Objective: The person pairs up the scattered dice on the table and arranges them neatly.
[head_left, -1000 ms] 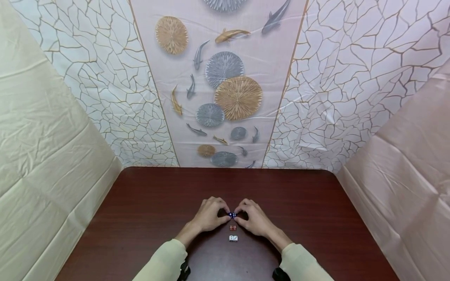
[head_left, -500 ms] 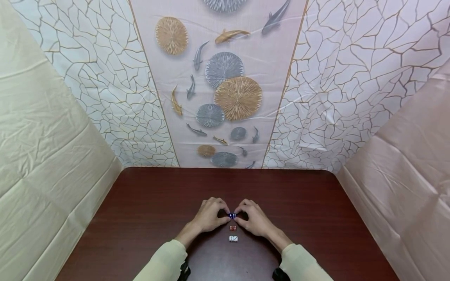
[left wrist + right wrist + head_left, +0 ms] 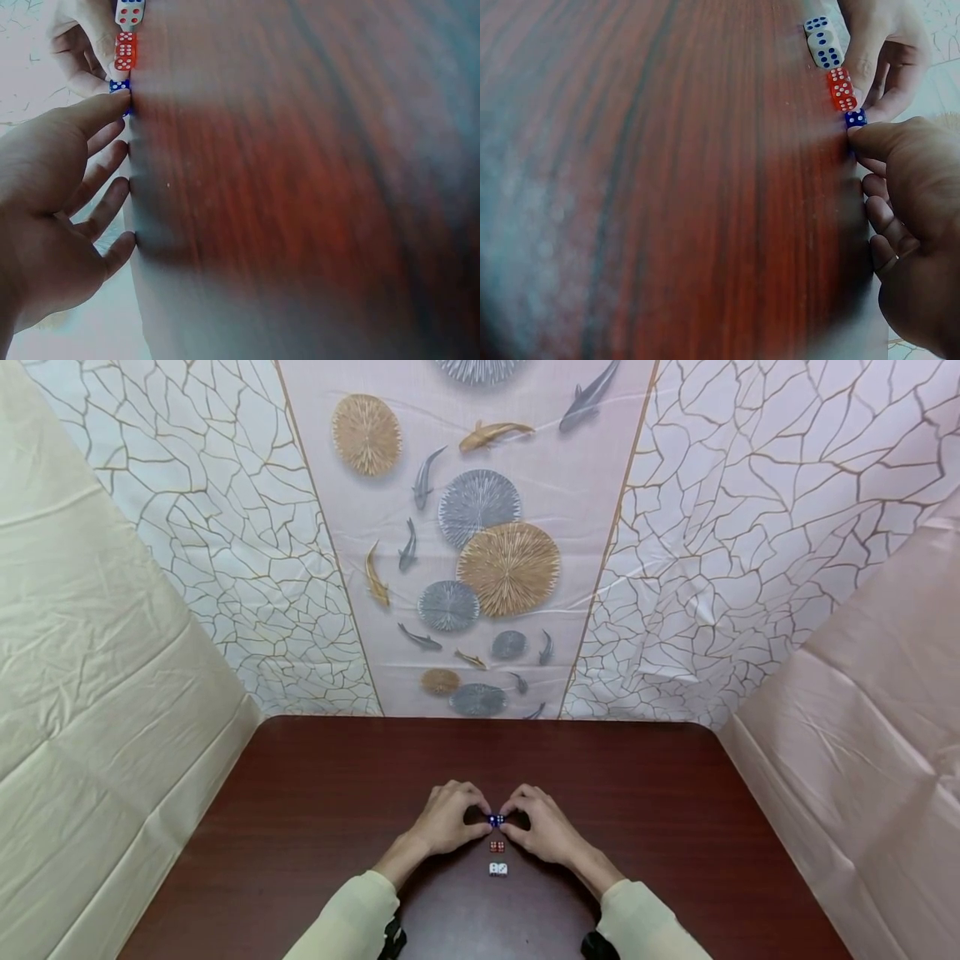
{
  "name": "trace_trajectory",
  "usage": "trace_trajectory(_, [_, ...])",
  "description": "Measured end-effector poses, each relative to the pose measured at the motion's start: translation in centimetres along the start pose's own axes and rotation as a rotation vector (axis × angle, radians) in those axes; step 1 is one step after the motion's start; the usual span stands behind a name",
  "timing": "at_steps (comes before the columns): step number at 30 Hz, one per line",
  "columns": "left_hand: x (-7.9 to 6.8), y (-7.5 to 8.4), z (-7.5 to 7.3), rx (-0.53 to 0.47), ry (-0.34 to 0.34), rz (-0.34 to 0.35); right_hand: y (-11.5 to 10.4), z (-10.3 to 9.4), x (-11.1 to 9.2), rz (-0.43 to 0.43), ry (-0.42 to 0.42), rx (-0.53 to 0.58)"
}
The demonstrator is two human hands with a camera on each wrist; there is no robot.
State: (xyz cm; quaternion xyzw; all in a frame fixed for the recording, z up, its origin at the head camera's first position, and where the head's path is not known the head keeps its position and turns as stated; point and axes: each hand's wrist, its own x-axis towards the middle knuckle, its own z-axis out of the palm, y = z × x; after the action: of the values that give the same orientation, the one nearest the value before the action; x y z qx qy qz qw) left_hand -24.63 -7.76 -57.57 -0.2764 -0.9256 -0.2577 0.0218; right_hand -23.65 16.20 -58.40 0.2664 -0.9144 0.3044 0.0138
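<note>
Two small blue dice stand side by side on the table. From the left side, my left hand pinches one of them between thumb and forefinger, its other fingers resting near the tabletop. My right hand pinches the other blue die from the right in the same way. The fingertips partly hide the blue dice in both wrist views. Nearer to me lies a pair of red dice, touching or nearly so. Closer still is a pair of white dice, in line with the others.
A dark red-brown wooden table spreads around the hands. Patterned cloth hangs behind its far edge. Plain pale cloths slope along the left side and the right side.
</note>
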Motion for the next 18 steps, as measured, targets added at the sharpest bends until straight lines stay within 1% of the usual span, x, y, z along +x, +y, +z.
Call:
trace_trajectory(9, [-0.06, 0.01, -0.14, 0.005, -0.011, -0.005, 0.08, -0.12, 0.00, -0.020, 0.002, 0.014])
trace_trajectory(18, [-0.37, -0.04, -0.26, 0.012, -0.019, 0.006, -0.01, -0.29, -0.25, -0.036, 0.021, 0.036])
